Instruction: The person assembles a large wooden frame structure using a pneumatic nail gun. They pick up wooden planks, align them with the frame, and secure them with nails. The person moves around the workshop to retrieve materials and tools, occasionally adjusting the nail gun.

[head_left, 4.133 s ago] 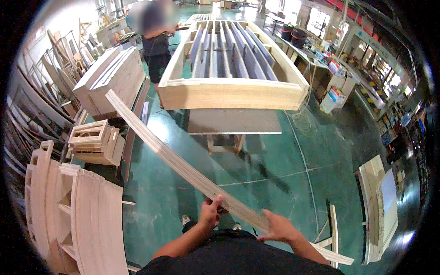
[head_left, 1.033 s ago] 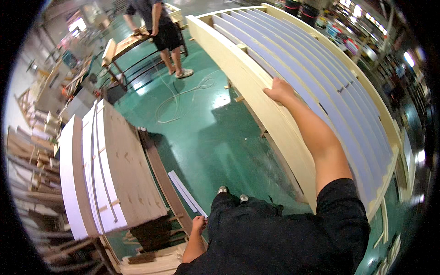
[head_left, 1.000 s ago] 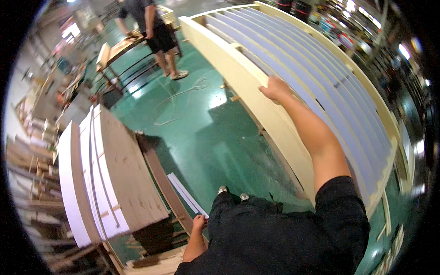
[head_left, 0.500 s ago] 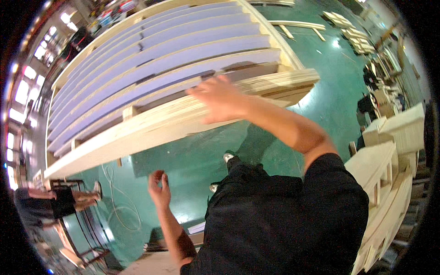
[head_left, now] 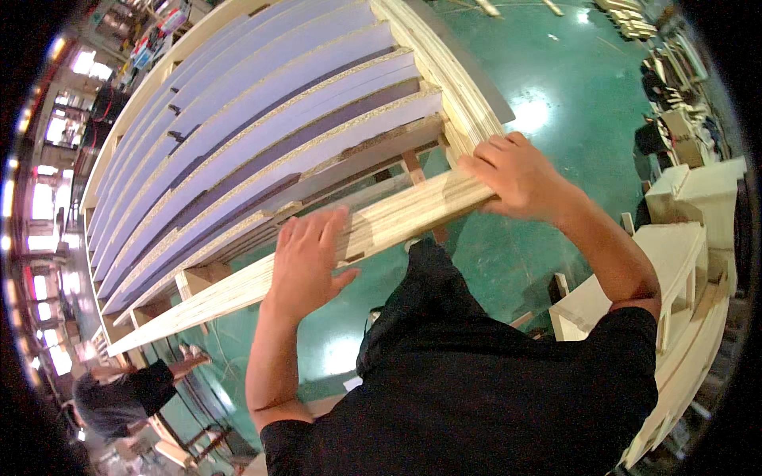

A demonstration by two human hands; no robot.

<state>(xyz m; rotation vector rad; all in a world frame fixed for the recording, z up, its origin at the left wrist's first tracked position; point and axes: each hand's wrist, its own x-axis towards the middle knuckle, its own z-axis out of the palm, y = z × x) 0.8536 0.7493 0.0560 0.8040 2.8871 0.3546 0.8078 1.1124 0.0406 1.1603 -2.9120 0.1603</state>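
Note:
A large wooden frame (head_left: 397, 208) of light plywood stands in front of me, with several lilac-faced boards (head_left: 317, 83) set side by side within it. Over the frame's near rail lie the fingers of my left hand (head_left: 305, 262), curled across the top edge, with the thumb apart on the near side. My right hand (head_left: 520, 176) is closed around the near right corner, fingers over the top and the palm against the outer face. The undersides of both grips are hidden.
Stacked wooden panels (head_left: 675, 254) stand close on my right. A person (head_left: 127, 397) in dark clothes bends beside a dark metal rack (head_left: 198, 444) at lower left. Wood pieces (head_left: 627, 16) lie on the green floor (head_left: 548, 71) at far right.
My left hand has risen from below onto the near rail. My right hand has moved right along it to the corner. The view has shifted, and the frame sits more to the left.

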